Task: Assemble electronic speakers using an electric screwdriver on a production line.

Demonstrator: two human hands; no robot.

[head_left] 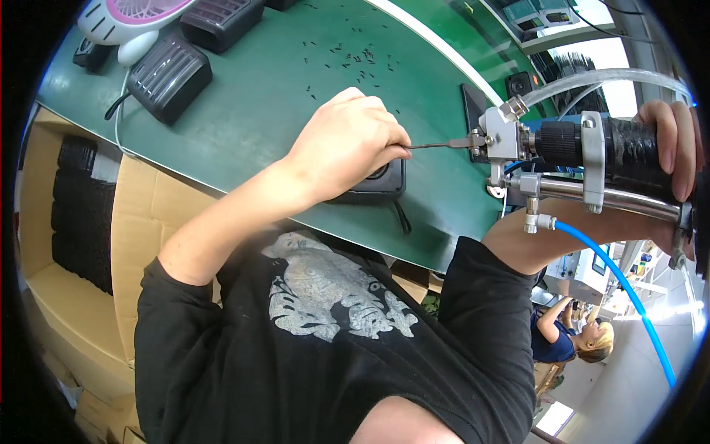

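My right hand (674, 148) wraps around the dark taped body of an air screwdriver (621, 144), held sideways at the right. A thin metal bit (436, 145) reaches from its head toward the left. My left hand (347, 140) is closed, with thumb and fingers pinched at the bit's tip; whether a screw sits there is hidden. Under that hand and wrist lies a black speaker-like box (377, 194) with a wrist strap, partly covered. Farther off, many small dark screw-like pieces (366, 58) are scattered over the green table (251, 103).
Similar black boxes (168, 78) and a white-and-pink fan (140, 11) stand at the far left. An open cardboard box (133, 244) beside the table holds black items. A clear hose (614, 75) and a blue hose (617, 274) run from the tool. Another person (566, 333) works at the right.
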